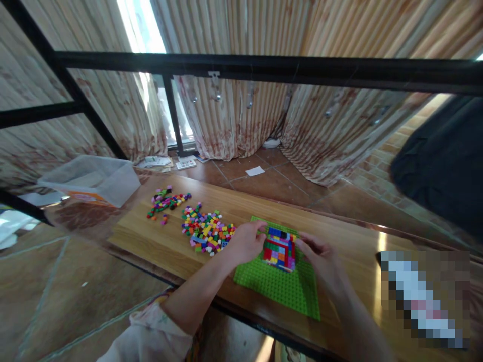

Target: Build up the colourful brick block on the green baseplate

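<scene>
A build of colourful toy bricks (279, 254) rises from the upper middle of a green studded baseplate (275, 291), with red, blue, green and purple pieces showing. At its upper left edge is my left hand (246, 244), fingers bent and thumb against the bricks. My right hand (322, 259) grips the opposite upper edge with curled fingers, partly hidden behind the hand. Left of the baseplate, a large heap of loose toy bricks (207, 229) lies close to my left wrist.
A smaller brick pile (168, 201) lies farther left on the wooden table (147, 236). At the table's far left stands a translucent plastic bin (116, 183). A blurred-out object (422, 301) rests at the right. Behind runs a black metal bar (241, 65) before striped curtains.
</scene>
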Action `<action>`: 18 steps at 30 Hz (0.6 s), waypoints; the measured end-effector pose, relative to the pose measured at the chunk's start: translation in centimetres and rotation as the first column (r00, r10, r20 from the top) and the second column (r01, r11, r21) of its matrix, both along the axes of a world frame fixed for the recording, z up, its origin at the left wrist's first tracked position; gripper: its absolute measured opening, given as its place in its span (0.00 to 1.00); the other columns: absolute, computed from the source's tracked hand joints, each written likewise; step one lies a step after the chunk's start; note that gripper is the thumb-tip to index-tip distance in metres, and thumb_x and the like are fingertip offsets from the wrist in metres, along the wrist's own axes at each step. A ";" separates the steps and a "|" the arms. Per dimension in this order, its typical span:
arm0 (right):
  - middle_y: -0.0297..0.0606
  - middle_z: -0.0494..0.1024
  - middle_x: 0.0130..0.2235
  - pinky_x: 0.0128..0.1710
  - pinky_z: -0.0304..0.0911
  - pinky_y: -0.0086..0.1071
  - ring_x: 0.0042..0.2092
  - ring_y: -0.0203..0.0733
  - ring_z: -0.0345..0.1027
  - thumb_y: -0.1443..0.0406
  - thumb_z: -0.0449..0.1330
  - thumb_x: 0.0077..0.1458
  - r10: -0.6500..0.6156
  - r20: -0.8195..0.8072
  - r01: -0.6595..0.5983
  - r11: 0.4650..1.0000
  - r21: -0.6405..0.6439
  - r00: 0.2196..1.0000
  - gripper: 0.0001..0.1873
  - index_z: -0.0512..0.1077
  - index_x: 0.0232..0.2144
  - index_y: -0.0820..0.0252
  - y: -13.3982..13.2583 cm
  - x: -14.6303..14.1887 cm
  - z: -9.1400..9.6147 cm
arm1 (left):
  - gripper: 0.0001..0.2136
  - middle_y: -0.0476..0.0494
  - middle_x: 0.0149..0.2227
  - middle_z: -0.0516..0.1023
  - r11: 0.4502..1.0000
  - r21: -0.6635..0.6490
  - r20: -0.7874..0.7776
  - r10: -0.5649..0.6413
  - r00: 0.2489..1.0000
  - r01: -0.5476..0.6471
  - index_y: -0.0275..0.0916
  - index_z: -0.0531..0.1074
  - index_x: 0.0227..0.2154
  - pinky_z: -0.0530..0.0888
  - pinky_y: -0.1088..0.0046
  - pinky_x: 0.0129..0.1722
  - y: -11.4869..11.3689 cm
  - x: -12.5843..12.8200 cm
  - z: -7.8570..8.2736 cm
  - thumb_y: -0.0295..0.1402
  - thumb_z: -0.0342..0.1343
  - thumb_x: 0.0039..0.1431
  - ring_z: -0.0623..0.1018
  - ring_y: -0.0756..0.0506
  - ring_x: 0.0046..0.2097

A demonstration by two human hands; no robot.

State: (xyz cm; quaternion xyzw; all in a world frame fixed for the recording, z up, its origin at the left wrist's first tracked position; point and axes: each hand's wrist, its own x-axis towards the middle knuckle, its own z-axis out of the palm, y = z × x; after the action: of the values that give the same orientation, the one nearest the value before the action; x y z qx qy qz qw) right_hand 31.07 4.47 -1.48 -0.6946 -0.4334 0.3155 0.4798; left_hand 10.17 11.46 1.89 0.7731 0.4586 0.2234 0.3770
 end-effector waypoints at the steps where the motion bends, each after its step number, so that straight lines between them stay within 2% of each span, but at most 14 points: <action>1: 0.44 0.82 0.41 0.37 0.69 0.40 0.40 0.50 0.76 0.46 0.65 0.42 -0.028 0.012 0.029 1.000 -0.008 1.000 0.31 0.79 0.42 0.61 -0.1 0.2 0.0 | 0.17 0.38 0.45 0.81 1.000 0.011 -0.008 0.004 1.000 -0.004 0.35 0.74 0.49 0.73 0.66 0.49 0.1 -0.2 0.1 0.26 0.51 0.57 0.79 0.43 0.44; 4: 0.42 0.83 0.42 0.40 0.69 0.41 0.45 0.53 0.76 0.48 0.63 0.45 -0.042 0.067 0.044 0.999 -0.032 0.997 0.25 0.80 0.39 0.58 -0.1 0.4 0.0 | 0.15 0.38 0.42 0.82 0.998 0.057 -0.063 0.042 0.997 -0.038 0.34 0.77 0.44 0.73 0.68 0.45 0.8 -1.1 0.4 0.27 0.50 0.58 0.79 0.43 0.40; 9: 0.38 0.83 0.38 0.44 0.69 0.43 0.42 0.54 0.77 0.49 0.61 0.46 -0.047 0.157 0.060 0.995 -0.077 0.987 0.19 0.81 0.34 0.53 -0.1 -0.2 0.8 | 0.12 0.40 0.36 0.82 0.983 0.159 -0.198 0.125 0.972 -0.093 0.37 0.80 0.37 0.72 0.71 0.41 2.7 -4.1 1.3 0.29 0.50 0.59 0.78 0.45 0.37; 13: 0.37 0.84 0.37 0.43 0.69 0.43 0.42 0.54 0.77 0.49 0.60 0.46 -0.033 0.203 0.049 0.996 -0.072 0.979 0.18 0.81 0.32 0.51 -0.1 -0.7 1.1 | 0.12 0.39 0.31 0.81 0.960 0.225 -0.384 0.245 0.890 -0.167 0.36 0.80 0.31 0.70 0.71 0.38 4.1 -7.2 2.1 0.30 0.51 0.58 0.77 0.44 0.35; 18: 0.38 0.83 0.39 0.45 0.67 0.43 0.45 0.55 0.76 0.48 0.59 0.48 -0.040 0.254 0.066 0.993 -0.094 0.966 0.20 0.81 0.35 0.52 0.0 -0.4 0.6 | 0.10 0.42 0.26 0.79 0.951 0.177 -0.510 0.310 0.803 -0.255 0.36 0.80 0.27 0.68 0.74 0.32 5.0 -10.6 2.9 0.32 0.54 0.55 0.76 0.46 0.32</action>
State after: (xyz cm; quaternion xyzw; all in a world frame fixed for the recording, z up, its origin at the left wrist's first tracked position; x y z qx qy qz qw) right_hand 30.67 4.42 -0.93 -0.7639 -0.4552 0.2337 0.3932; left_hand -0.46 16.45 4.80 0.7453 0.6430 0.0770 0.1586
